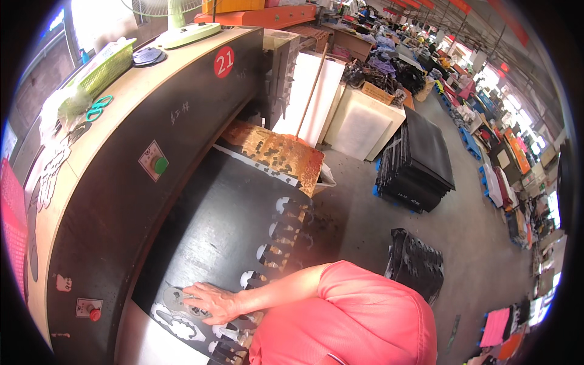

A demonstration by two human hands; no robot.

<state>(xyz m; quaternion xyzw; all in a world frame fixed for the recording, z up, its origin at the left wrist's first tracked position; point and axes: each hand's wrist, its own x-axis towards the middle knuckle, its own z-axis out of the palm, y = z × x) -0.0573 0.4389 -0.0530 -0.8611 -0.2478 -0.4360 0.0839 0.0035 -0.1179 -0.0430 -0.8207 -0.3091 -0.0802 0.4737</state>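
My right hand [210, 303] reaches across from the right, palm down. Its fingers are stretched out and lie over a flat grey rounded piece [174, 298]. What is directly under the palm is hidden. Just below it lies a white looped, cut-out shape [179, 325]. Both rest on a dark, smooth sheet [204, 207] that covers the machine bed. Along the sheet's right edge runs a row of cut-outs [263, 252], with white and brown showing through. My left hand is out of view.
A long dark machine beam [182, 109] borders the bed, carrying a green button [160, 165] and a red button [95, 314]. On its top are teal scissors [98, 108], a green basket [109, 67] and a fan base [188, 34]. Stacked black sheets [420, 161] stand on the floor.
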